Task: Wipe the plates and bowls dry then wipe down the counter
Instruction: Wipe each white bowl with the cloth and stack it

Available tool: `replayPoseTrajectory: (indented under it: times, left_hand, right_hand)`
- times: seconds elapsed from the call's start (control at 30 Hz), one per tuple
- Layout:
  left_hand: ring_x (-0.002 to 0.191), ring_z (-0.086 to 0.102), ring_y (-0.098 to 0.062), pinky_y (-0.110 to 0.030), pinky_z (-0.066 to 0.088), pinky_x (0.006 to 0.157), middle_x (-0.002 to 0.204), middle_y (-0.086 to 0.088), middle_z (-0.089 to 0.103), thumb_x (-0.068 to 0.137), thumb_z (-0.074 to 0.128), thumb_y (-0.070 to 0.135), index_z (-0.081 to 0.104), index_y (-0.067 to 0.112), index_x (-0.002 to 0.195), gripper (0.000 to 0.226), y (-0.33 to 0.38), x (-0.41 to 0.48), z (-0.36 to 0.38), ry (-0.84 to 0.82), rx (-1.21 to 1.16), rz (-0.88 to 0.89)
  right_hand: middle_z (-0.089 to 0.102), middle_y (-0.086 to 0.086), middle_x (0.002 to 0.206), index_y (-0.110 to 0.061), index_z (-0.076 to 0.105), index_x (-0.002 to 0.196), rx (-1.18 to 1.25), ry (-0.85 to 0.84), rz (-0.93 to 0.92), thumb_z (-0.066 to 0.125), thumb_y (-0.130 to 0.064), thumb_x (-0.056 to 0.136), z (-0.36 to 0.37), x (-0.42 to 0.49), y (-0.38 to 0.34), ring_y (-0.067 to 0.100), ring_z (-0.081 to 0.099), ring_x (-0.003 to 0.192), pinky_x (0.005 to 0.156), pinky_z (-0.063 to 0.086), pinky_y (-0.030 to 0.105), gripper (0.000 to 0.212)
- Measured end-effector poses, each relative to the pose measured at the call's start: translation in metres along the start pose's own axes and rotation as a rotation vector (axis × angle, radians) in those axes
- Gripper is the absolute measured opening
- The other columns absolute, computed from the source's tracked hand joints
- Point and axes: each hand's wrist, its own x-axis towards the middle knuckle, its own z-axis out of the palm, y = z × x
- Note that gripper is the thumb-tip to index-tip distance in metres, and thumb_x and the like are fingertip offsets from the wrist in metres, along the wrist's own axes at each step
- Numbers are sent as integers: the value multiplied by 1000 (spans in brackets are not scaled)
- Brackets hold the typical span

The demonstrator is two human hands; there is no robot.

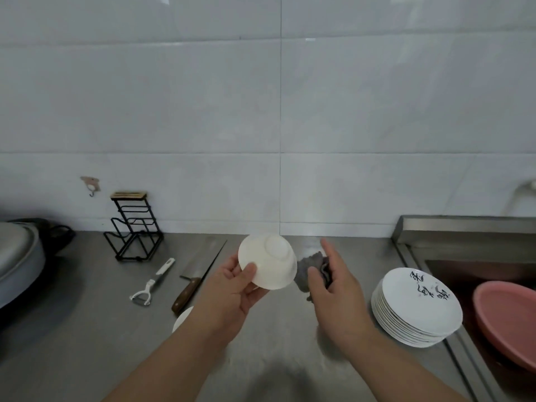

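I have the white bowl (268, 261) in my left hand (232, 288), lifted above the counter (87, 343) and turned so its foot ring faces up toward me. My thumb presses on the bowl's outer wall and my fingers curl under its rim. My right hand (336, 288) grips a bunched grey cloth (309, 271) between thumb and curled fingers, with the index finger pointing straight out. The cloth sits right at the bowl's right edge; I cannot tell whether it touches.

The stack of plates (417, 307) stands on the counter to my right, near the right wrist. Its far side comes just beside the raised steel lip of the sink (464, 227), and a pink basin (507, 320) lies in the sink.

To my left, a cleaver (200, 268) with a wooden handle lies diagonally, its blade pointing toward the tiled wall (261, 111). A white peeler (152, 284) lies just beside it. The rim of another white dish (183, 317) shows from under my left forearm, close to the cleaver's handle. A black wire rack (135, 227) stands against the wall, and a metal lid (17, 256) sits at the far left edge. Bare steel lies between the cleaver and the plates, below both hands.
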Motion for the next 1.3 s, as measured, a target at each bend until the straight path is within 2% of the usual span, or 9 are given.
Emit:
replayPoseTrajectory:
  times: [0.1, 0.2, 0.37, 0.5, 0.6, 0.77, 0.93, 1.13, 1.3]
  left_hand:
    - [110, 72, -28, -35, 63, 79, 125, -8, 73, 99, 54, 3, 59, 16, 135, 38, 5, -5, 2, 0, 47, 22]
    - [105, 73, -29, -41, 64, 84, 125, -14, 72, 96, 55, 4, 59, 13, 134, 40, 10, -12, 10, -30, 34, 19]
    - [99, 74, -28, -39, 64, 78, 124, -20, 71, 89, 57, 11, 59, 5, 133, 44, 23, -26, 24, -166, 1, -12]
    - [101, 73, -29, -42, 63, 81, 128, -21, 69, 91, 54, 13, 61, 6, 132, 42, 33, -33, 29, -227, -18, -31]
    - [103, 73, -31, -42, 63, 79, 129, -22, 68, 97, 56, 11, 63, 5, 133, 37, 43, -36, 30, -280, -17, -44]
    - [120, 63, -43, -55, 54, 100, 139, -29, 59, 94, 59, 15, 61, 6, 137, 44, 45, -40, 37, -438, 33, -5]
    - [116, 67, -37, -43, 58, 91, 138, -28, 60, 81, 85, 20, 63, 8, 134, 59, 36, -39, 48, -445, -24, 89]
    - [118, 66, -40, -44, 59, 89, 138, -26, 61, 90, 60, 6, 61, 9, 138, 48, 32, -38, 50, -416, -2, 28]
    - [124, 62, -44, -57, 52, 102, 133, -25, 65, 104, 54, 34, 64, 1, 134, 45, 50, -28, 54, -368, 150, -42]
  right_hand:
    - [68, -11, 98, -51, 18, 154, 17, -14, -113, 53, -24, 107, -11, -5, -25, 2, 66, 91, 78, 48, 8, 65]
    - [60, -41, 124, -50, 25, 151, 18, -157, -211, 45, -27, 109, -15, -11, -44, -15, 53, 122, 98, 39, 4, 53]
    - [36, -29, 160, -37, 43, 155, -359, -194, -472, 35, -37, 111, -15, -8, -50, -6, 28, 150, 127, 26, 40, 45]
    - [25, -37, 162, -49, 42, 153, -465, -139, -497, 31, -49, 106, -24, 3, -52, -9, 27, 148, 125, -3, 59, 48]
    - [29, -31, 163, -54, 42, 152, -376, -205, -536, 41, -54, 105, -35, 8, -61, -1, 20, 155, 129, 10, 54, 47]
    - [42, -26, 155, -39, 57, 144, -189, -181, -503, 44, -48, 101, -29, 10, -83, -2, 38, 146, 117, 36, 23, 46]
    - [66, -21, 132, -46, 61, 136, 198, 39, -233, 42, -66, 94, -5, 7, -88, 10, 65, 120, 100, 56, 45, 50]
    - [70, -17, 123, -47, 60, 134, 239, 2, -84, 41, -75, 88, -2, 9, -70, 8, 67, 115, 99, 56, 41, 57]
    - [71, -18, 124, -38, 65, 133, 118, -159, -173, 46, -49, 104, -16, 16, -67, 5, 65, 119, 99, 52, 28, 36]
